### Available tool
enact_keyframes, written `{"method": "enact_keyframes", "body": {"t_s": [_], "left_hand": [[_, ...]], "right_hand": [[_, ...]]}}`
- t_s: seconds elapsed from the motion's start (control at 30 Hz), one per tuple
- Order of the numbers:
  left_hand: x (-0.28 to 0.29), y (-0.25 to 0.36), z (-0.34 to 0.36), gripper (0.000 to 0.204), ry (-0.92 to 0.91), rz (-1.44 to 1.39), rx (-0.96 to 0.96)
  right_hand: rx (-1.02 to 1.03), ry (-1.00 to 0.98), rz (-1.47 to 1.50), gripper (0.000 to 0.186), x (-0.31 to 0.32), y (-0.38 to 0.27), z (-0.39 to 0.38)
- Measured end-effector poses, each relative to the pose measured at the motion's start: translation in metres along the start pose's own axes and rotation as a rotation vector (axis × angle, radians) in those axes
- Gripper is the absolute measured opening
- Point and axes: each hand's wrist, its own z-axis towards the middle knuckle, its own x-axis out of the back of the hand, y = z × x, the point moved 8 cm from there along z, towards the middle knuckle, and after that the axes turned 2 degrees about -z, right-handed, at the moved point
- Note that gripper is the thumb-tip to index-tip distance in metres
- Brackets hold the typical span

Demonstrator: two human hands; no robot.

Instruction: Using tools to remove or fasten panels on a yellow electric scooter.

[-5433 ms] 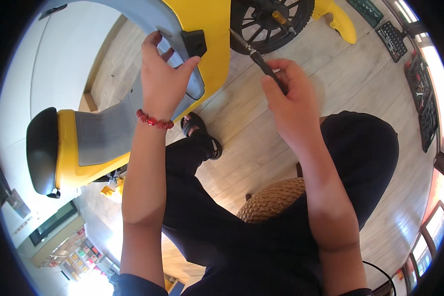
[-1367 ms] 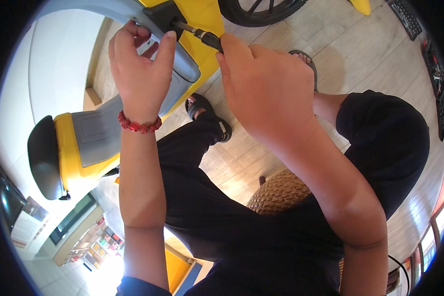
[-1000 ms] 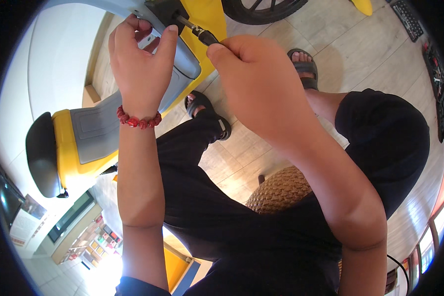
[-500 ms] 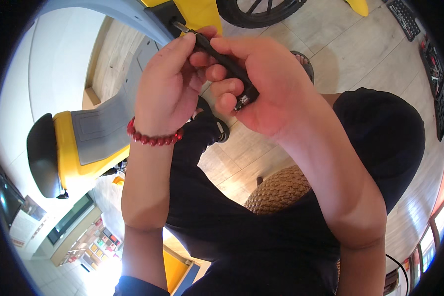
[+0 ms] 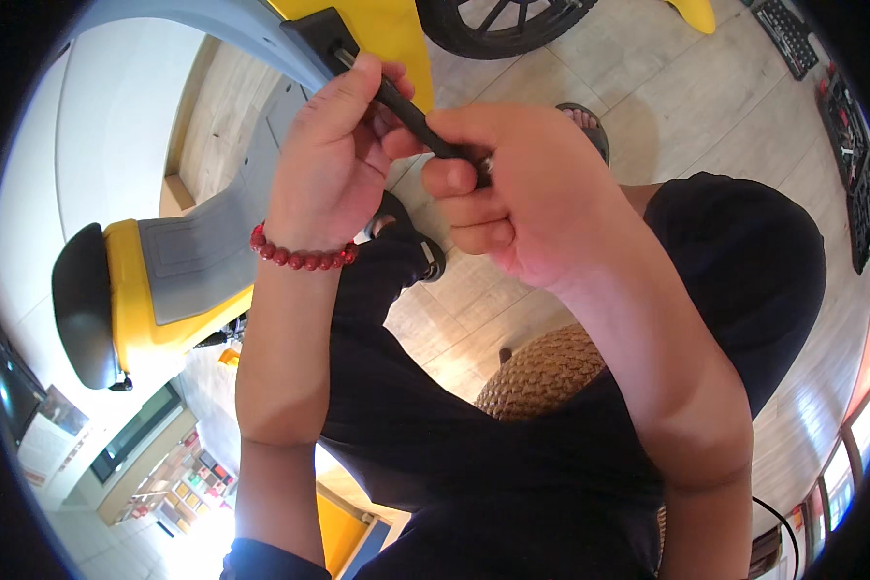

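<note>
A black-handled screwdriver (image 5: 418,123) slants from upper left to lower right between my hands. Its short metal shaft points at a dark recess in a black panel (image 5: 311,35), set against the yellow bodywork (image 5: 396,31) of a scooter; whether the tip is seated I cannot tell. My left hand (image 5: 331,155), with a red bead bracelet at its wrist, pinches the tool near the shaft. Closed round the handle's rear end is my right hand (image 5: 527,184), which hides most of that end.
The scooter's grey footboard (image 5: 188,256) and black-backed seat part (image 5: 85,304) lie to the left. A black wheel (image 5: 503,24) is at the top. Open tool cases (image 5: 851,145) sit at the far right. Below me is a woven seat (image 5: 541,377). A sandalled foot (image 5: 585,126) rests beyond my right hand.
My right hand has turned and curled its fingers over the handle's rear end, which showed before. The left hand still pinches near the shaft, having shifted only slightly.
</note>
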Motion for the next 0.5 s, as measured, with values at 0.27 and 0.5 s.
{"method": "enact_keyframes", "body": {"t_s": [0.27,0.5], "left_hand": [[0.002,0.004,0.001,0.021,0.037,0.013,0.02],[0.0,0.002,0.0,0.02,0.113,0.075,-0.037]], "right_hand": [[-0.126,-0.096,0.079,0.02,0.011,-0.001,-0.004],[-0.078,-0.102,-0.094,0.019,-0.005,0.002,0.003]]}}
